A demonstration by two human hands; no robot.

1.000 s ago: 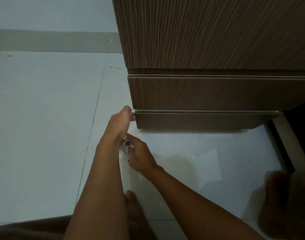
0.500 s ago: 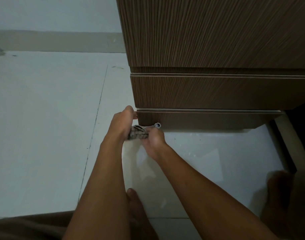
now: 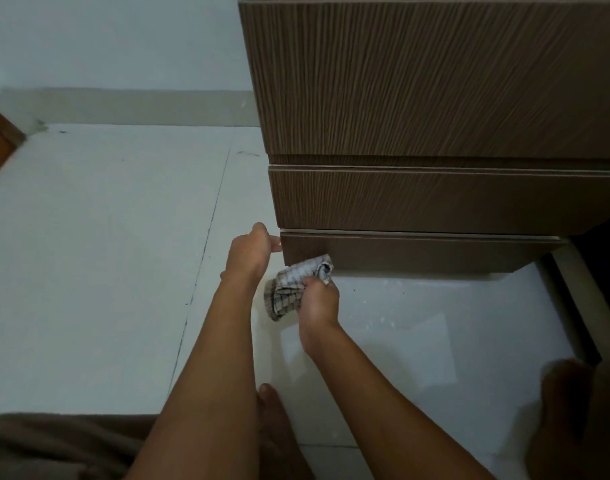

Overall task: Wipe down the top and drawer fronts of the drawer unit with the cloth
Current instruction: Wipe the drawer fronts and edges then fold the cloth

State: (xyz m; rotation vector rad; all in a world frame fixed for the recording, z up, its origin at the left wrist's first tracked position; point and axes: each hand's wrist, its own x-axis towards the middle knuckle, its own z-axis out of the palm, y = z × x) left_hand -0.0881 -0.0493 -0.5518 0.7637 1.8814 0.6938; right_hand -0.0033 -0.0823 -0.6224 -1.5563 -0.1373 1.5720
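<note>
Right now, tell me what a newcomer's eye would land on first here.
The tall brown drawer unit fills the upper right, dark against the pale floor. Below it, the right hand grips a bunched checked cloth at the left end of the lowest drawer front, while the left hand touches that drawer's corner.

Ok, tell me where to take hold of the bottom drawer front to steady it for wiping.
Grip the bottom drawer front at its upper left corner, coming from the left. It shows no handle, but its left end stands free and a pale lip runs along its top edge. The left hand touches that corner; the right hand holds the checked cloth.
</note>
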